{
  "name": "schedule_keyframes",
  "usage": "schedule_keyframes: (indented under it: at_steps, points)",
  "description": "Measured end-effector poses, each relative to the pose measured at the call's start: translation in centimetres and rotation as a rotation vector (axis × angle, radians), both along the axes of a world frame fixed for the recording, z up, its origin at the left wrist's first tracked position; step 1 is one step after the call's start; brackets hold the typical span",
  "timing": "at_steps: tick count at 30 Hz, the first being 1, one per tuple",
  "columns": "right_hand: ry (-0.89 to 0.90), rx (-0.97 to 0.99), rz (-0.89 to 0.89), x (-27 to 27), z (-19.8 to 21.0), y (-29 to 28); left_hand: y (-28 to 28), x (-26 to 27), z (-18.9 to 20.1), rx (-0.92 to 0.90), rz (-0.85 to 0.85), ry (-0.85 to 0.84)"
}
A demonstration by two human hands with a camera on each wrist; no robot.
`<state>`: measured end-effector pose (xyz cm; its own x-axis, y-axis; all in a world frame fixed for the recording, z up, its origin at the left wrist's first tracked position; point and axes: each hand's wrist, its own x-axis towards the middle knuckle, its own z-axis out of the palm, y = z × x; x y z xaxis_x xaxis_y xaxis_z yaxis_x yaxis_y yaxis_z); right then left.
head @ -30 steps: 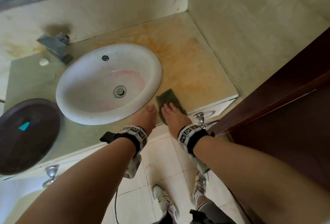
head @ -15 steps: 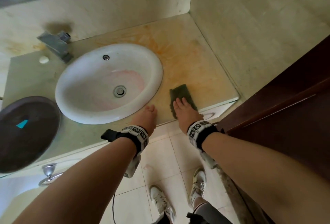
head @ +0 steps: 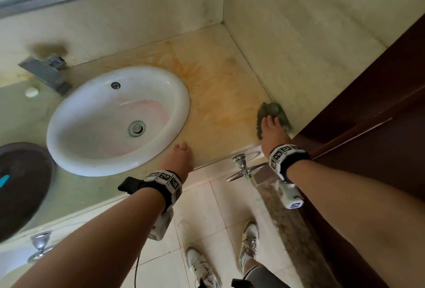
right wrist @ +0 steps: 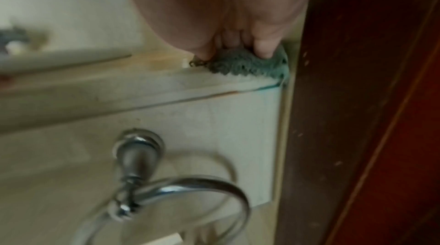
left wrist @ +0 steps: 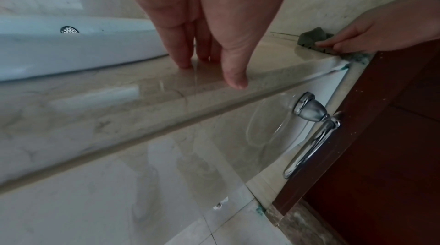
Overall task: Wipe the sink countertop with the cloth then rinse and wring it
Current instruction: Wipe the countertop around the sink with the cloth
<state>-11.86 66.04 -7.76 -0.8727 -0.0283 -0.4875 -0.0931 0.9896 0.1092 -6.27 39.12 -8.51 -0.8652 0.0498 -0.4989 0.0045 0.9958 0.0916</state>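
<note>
**Green cloth jammed into the near right corner of the desk**

Green terry cloth (head: 272, 113) sits at the near right corner of the desk (head: 220, 103), bunched up against the right wall and right beside the dark wooden door frame (head: 368, 108). The right hand (head: 273, 132) is on top of it, fingers (right wrist: 262, 46) reaching forward and pressing down into the pile, their tips bent into the fabric; the wrist view is blurred, so whether they truly pinch it I cannot tell. A fringe of the cloth hangs just over the desk's near edge.

Over to the left, the left hand (head: 181, 158) rests on the near edge of the desk, just beside the rim of the white oval sink (head: 96, 122). Its fingers (left wrist: 181, 49) lie straight with tips touching the stone, thumb stretched along the edge, holding nothing.

The beige marble carries an orange stain spreading from the far side of the sink towards the right. A metal faucet (head: 46, 74) stands at the far left, a small white knob (head: 31, 92) beside it. A dark round lid (head: 20, 186) lies at the near left. Below the right hand, a chrome towel ring (right wrist: 152, 189) hangs on the cabinet front. White sneakers (head: 249, 244) stand on the tiled floor.
</note>
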Motion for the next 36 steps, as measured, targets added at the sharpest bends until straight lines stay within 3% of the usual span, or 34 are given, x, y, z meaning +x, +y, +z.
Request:
schedule_keyframes:
  at_steps: [5,8,12,16,19,21,26,29,32,36]
  points:
    - [0.024,-0.129,0.435,2.1,0.3,-9.3,0.0,0.5,0.8,-0.018,-0.023,0.013]
    - [0.006,-0.243,0.543,4.8,-0.3,-14.0,-0.1,0.2,1.2,-0.001,-0.076,0.031]
    - [-0.006,-0.218,0.48,3.4,0.1,-10.7,-0.6,-0.1,1.6,-0.014,-0.103,0.006]
    - [-0.006,-0.063,0.175,-0.5,0.1,-3.5,-0.5,0.1,2.1,-0.006,-0.098,0.038]
    - [0.042,-0.12,0.058,-0.2,-0.1,-3.7,-0.5,0.2,2.1,0.022,-0.09,0.031]
    - [0.068,-0.201,0.085,1.5,0.0,-6.9,-0.7,0.1,1.9,0.029,-0.096,0.028]
    - [0.022,-0.216,0.392,5.1,-1.0,-14.6,-0.9,0.2,1.6,0.028,-0.155,-0.022]
    - [-0.001,-0.265,0.448,4.9,-0.9,-13.8,-1.0,0.6,1.5,0.04,-0.185,-0.016]
    - [-0.032,-0.276,0.385,3.2,0.0,-11.6,-1.2,0.6,2.4,0.107,-0.078,0.016]
    - [-0.049,-0.353,0.476,3.3,-0.1,-13.2,-1.1,0.4,2.2,0.194,-0.026,0.185]
